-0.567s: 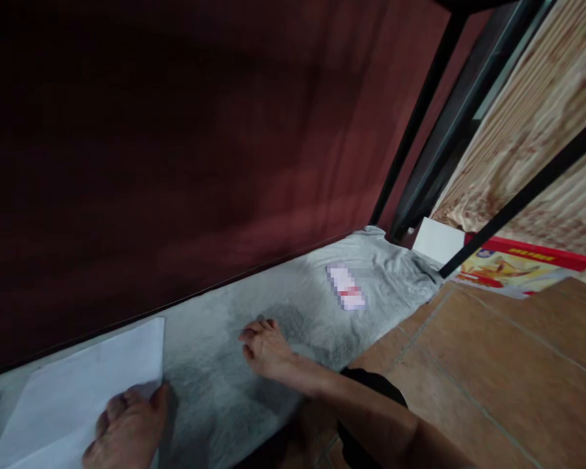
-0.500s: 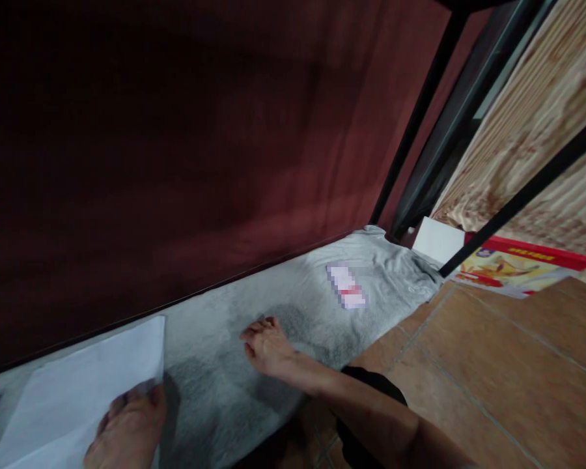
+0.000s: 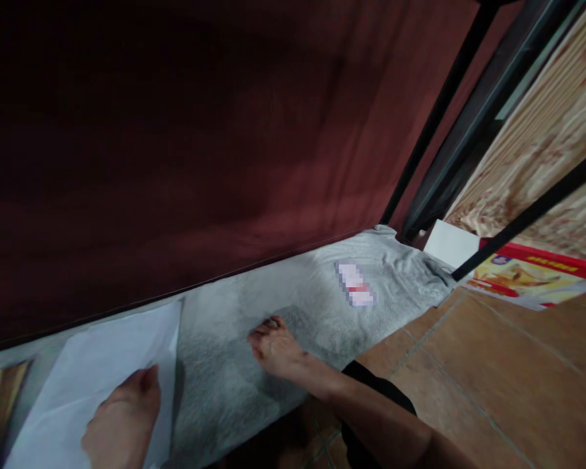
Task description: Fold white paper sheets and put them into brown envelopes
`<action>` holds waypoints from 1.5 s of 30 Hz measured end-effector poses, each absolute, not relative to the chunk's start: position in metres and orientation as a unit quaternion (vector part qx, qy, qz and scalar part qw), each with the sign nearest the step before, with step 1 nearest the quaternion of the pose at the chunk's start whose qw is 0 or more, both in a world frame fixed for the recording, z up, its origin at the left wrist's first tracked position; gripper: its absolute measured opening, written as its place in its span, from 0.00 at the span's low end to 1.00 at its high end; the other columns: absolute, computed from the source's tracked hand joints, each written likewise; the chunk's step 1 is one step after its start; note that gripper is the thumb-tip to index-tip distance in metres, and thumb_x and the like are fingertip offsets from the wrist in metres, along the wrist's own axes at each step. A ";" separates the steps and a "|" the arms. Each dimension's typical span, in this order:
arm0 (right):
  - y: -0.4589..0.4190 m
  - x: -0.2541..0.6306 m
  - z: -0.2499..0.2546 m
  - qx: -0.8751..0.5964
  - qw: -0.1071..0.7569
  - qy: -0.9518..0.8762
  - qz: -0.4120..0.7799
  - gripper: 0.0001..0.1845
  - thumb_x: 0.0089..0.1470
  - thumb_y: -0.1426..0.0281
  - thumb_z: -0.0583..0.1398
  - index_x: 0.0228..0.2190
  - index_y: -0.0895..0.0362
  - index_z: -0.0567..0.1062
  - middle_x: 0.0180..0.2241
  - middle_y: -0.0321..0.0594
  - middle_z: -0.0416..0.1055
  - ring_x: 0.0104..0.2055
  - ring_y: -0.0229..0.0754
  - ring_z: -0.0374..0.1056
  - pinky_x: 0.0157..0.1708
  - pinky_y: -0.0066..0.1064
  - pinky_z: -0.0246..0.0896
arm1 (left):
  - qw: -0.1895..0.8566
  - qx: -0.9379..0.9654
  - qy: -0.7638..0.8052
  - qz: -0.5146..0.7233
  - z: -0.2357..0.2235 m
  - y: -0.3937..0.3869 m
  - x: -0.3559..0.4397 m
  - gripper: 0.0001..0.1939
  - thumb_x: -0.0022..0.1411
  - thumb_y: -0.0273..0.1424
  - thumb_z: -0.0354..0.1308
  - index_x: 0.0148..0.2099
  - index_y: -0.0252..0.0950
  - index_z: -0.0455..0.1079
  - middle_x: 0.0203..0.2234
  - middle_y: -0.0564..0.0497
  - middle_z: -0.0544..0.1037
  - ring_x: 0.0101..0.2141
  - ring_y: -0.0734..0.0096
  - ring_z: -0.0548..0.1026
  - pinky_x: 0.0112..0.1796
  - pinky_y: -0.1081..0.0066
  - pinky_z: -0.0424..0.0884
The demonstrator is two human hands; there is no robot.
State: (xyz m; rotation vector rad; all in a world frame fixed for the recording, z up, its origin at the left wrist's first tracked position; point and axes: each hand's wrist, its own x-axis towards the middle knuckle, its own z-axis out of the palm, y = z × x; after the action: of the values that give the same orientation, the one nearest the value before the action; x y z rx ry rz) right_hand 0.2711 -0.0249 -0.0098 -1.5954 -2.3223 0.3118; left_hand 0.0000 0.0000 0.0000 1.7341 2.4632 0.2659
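Two hands are low over the grey cloth [image 3: 215,371], and the left hand [image 3: 124,417] has just slipped inward over the white paper [image 3: 112,352], fingers now bunched tighter! That leaves the paper's right edge showing past the thumb, where the fingers covered part of it a moment ago. Is it pinching the paper? Can't tell; the fingertips are hidden. Over to the right hand [image 3: 276,348]: loosely curled and narrow, held much as before above or against the cloth, nothing visible in it, though the palm is out of sight.

The paper lies flat on the cloth at the left, beside a striped item [image 3: 2,397] that shows more as the view shifts. Between paper and right hand runs a stretch of grey cloth. The dark red panel [image 3: 224,163] bounds the far side, the near edge drops towards the tiled floor [image 3: 469,365], and a blurred pink item [image 3: 354,283] lies beyond the right hand, short of the slanting black bar [image 3: 532,213].
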 end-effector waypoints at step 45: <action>0.015 0.283 -0.024 -0.502 0.504 -0.345 0.613 0.12 0.39 0.67 0.64 0.31 0.56 0.78 0.27 0.35 0.77 0.30 0.42 0.72 0.32 0.31 0.66 | 0.239 0.606 0.719 0.244 -0.015 0.012 0.044 0.25 0.63 0.41 0.53 0.58 0.32 0.68 0.45 0.43 0.80 0.41 0.61 0.79 0.44 0.66 0.74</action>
State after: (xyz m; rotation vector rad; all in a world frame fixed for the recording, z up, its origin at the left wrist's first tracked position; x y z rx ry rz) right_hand 0.2833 0.0147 -0.0237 -1.2111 -0.8318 1.4786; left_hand 0.0444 0.0123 -0.0149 1.6589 1.9687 0.6679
